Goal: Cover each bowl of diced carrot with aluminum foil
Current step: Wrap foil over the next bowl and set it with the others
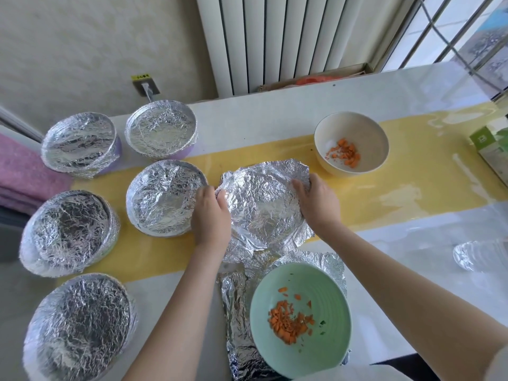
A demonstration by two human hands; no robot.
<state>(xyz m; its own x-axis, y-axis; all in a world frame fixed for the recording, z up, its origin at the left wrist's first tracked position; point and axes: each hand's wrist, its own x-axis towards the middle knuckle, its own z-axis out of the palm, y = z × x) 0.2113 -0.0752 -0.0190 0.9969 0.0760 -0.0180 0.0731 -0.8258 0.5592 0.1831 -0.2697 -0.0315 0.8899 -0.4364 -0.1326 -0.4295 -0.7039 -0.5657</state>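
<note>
Green bowl mouth-up, uncovered | left hand, right hand clutch foil sheet edges | what's beneath unclear

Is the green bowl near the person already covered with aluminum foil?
No, the green bowl is open, its diced carrot shows, and a foil sheet lies under it.

Position: the head camera is sitting above the near edge of the tabletop.
Direction: it is looking forward and steeply down, taking in the far wall, radiator and window at the top.
Nearness: it is hanging close, with both forearms filling the near frame.
Centre: the left hand and right hand are sitting mid-frame at the foil sheet.
Lens: the wide angle is bending the tabletop's far edge.
</note>
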